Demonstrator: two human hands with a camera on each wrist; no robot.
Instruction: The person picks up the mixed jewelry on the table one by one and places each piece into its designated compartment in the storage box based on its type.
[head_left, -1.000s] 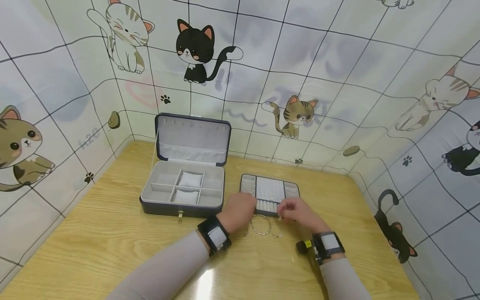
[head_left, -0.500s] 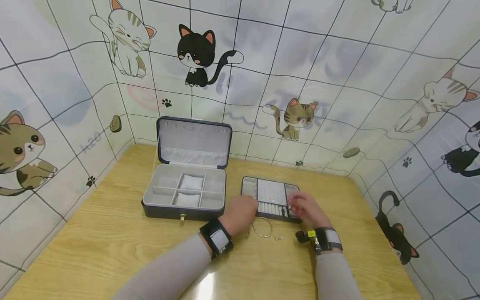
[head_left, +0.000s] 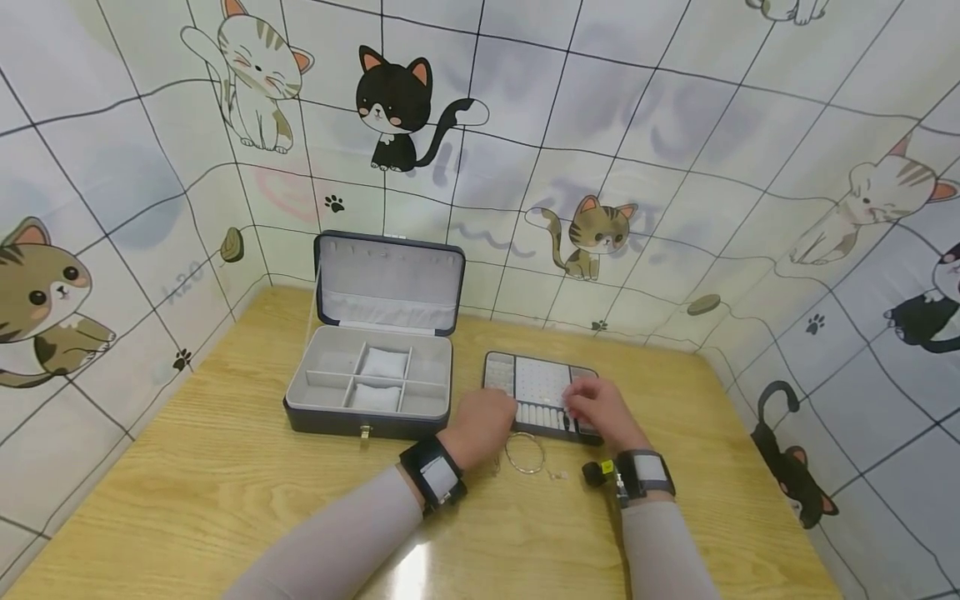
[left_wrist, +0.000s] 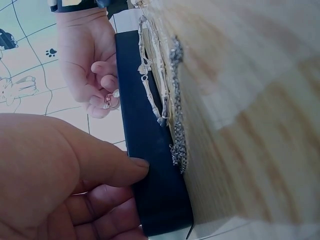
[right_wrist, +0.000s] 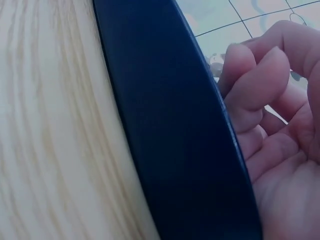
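My left hand (head_left: 482, 423) grips the front left corner of the jewelry tray (head_left: 542, 382). Its thumb (left_wrist: 131, 170) presses the tray's dark front wall (left_wrist: 150, 150), with the other fingers behind. Over the tray's right part, my right hand (head_left: 602, 410) pinches a tiny shiny piece of jewelry (left_wrist: 108, 101) with a reddish spot; whether it is a ring or an earring I cannot tell. Along the tray front lie a bangle-like gold bracelet (head_left: 525, 452), a chain (left_wrist: 176, 100) and small earring-like pieces (head_left: 557, 475).
An open jewelry box (head_left: 367, 421) stands left of the tray, its lid (head_left: 388, 279) raised against the cat-patterned cloth. Two white cushions (head_left: 384, 363) sit in its middle compartments. The wooden table (head_left: 517, 542) extends in front.
My right hand has gone from the tray's front edge to its right side, then slightly left over the ring rolls, carrying the tiny piece. My left hand keeps its grip on the tray.
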